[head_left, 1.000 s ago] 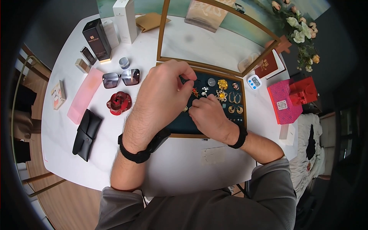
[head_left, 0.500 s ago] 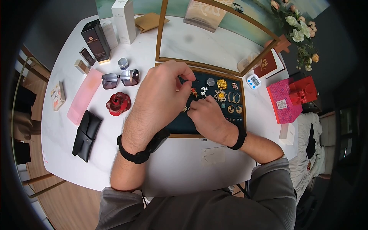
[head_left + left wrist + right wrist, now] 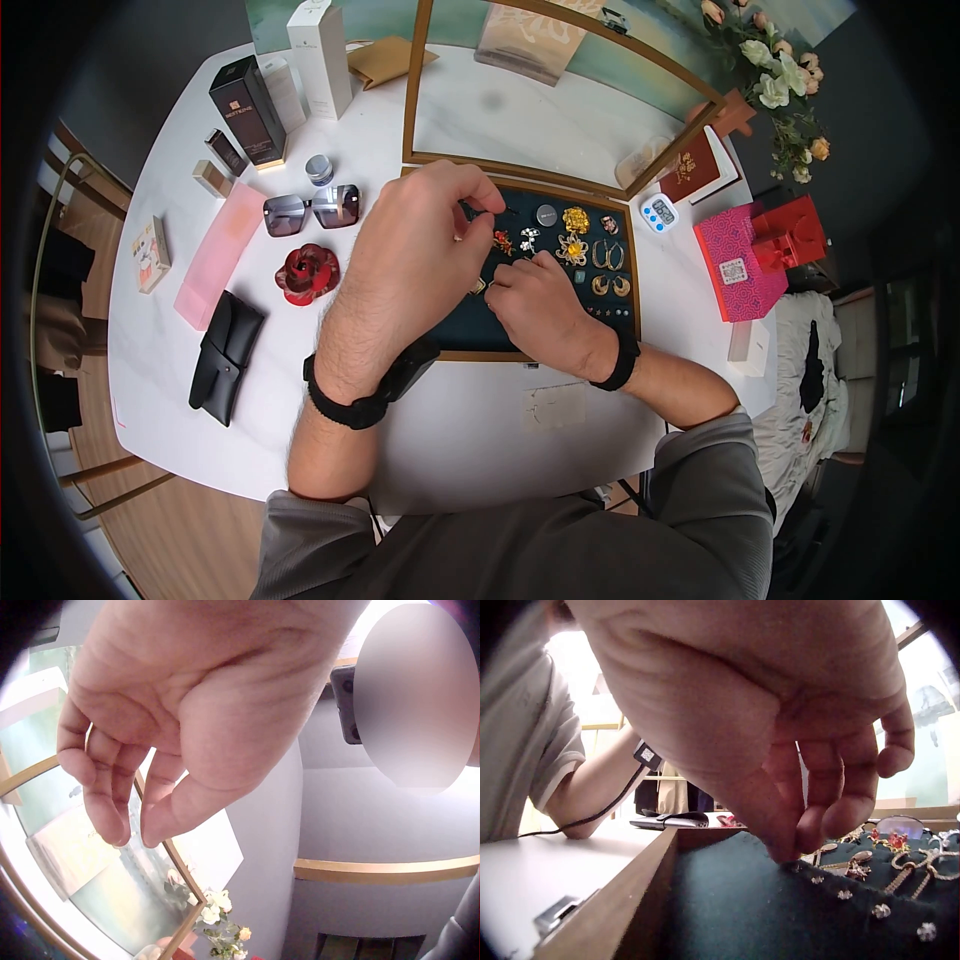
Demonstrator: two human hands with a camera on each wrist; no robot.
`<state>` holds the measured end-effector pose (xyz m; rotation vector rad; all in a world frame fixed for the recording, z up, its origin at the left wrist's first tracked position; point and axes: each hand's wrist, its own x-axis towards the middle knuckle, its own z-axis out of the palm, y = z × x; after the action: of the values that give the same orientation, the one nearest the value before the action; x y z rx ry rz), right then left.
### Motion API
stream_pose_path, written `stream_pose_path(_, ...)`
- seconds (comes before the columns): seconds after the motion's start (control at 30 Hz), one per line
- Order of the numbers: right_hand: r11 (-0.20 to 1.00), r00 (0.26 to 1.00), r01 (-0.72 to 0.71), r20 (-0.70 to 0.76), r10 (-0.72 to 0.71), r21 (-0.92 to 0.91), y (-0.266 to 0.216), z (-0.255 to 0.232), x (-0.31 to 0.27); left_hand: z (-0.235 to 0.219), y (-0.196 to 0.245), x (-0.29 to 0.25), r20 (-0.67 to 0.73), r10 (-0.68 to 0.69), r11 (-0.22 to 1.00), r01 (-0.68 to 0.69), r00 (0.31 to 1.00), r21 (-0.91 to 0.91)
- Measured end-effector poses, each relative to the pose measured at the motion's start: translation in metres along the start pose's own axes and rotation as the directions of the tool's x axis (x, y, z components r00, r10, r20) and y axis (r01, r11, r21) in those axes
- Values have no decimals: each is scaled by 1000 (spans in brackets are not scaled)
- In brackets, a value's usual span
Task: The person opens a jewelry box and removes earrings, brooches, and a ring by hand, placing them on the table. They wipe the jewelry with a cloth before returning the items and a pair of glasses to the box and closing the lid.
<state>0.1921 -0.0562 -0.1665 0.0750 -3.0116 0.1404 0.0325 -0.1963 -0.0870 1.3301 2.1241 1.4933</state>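
Note:
A wooden-framed jewelry case with a dark green lining lies on the table, its glass lid raised. My left hand hangs over its left side, thumb and index finger bent close together; whether a tiny thing sits between them cannot be seen. Low in the case, my right hand has its thumb and fingertips together at the lining. The right wrist view shows them at a tiny stud, at the end of a row of clear studs. Gold hoops and a yellow flower brooch lie beyond.
Left of the case are sunglasses, a red flower, a black pouch, a pink case and several boxes. To the right stand a small timer and a pink patterned box.
The head view has shifted slightly, so the table things appear a little further left. Both hands keep nearly the same pose and place over the case.

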Motion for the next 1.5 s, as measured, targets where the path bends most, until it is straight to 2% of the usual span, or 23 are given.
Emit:
stream_pose_path(0.07, 1000, 1000, 0, 1, 0, -13, 0, -3, 0, 0, 0, 0, -7, 11, 1000, -11, 1000, -11)
stream_pose_path(0.17, 999, 997, -18, -80, 21, 50, 5, -16, -1, -1, 1, 0, 16, -22, 999, 23, 1000, -27)
stream_pose_path(0.23, 997, 979, -45, -194, 57, 67, 7, -31, -6, 0, 1, 0, 14, -16, 1000, 17, 1000, -20)
stream_pose_path(0.37, 995, 950, -70, -299, 87, 69, 3, -63, -34, 5, 3, -1, 36, 8, 1000, -8, 999, -17)
stream_pose_path(0.5, 993, 977, -77, -190, 94, 94, -10, -70, -83, 13, 12, -3, 69, 18, 998, -22, 997, 53)
stream_pose_path(0.6, 984, 998, -43, -29, 49, 174, -25, -56, -118, 19, 18, -6, 84, 49, 995, -56, 995, 80)
stream_pose_path(0.63, 984, 998, -44, -25, 49, 174, -28, -48, -128, 21, 19, -7, 84, 47, 996, -54, 995, 77)
stream_pose_path(0.7, 975, 999, -53, 3, 53, 216, -33, -35, -142, 24, 21, -10, 79, 147, 982, -155, 986, 112)
stream_pose_path(0.73, 979, 998, -55, 23, 51, 198, -33, -31, -146, 26, 22, -12, 81, 155, 977, -165, 985, 134)
stream_pose_path(0.77, 978, 998, -55, 28, 50, 199, -33, -29, -149, 28, 24, -13, 80, 151, 978, -161, 985, 131)
stream_pose_path(0.87, 976, 992, -122, 12, 122, 179, -34, -24, -154, 33, 24, -16, 66, 260, 947, -267, 963, 176)
stream_pose_path(0.9, 975, 992, -124, 19, 122, 183, -34, -19, -156, 35, 24, -18, 68, 252, 950, -260, 965, 173)
stream_pose_path(0.97, 984, 994, -73, -73, 86, 163, -31, -11, -157, 37, 23, -18, 67, 288, 934, -296, 955, 200)
stream_pose_path(1.0, 986, 995, -85, -47, 92, 142, -31, -12, -158, 38, 21, -18, 58, 328, 921, -333, 943, 203)
stream_pose_path(1.13, 989, 995, -93, -15, 95, 120, -28, -9, -156, 44, 25, -22, 55, 328, 913, -331, 943, 239)
stream_pose_path(1.2, 995, 999, -42, 39, 38, 91, -28, -10, -154, 48, 29, -25, 106, 280, 917, -299, 954, 265)
stream_pose_path(1.43, 995, 997, 76, 16, -78, 66, -29, -2, -157, 63, 28, -31, 186, 277, 898, -323, 943, 299)
stream_pose_path(1.5, 991, 991, 135, -1, -135, -14, -32, 1, -157, 67, 31, -35, 208, 267, 893, -323, 941, 315)
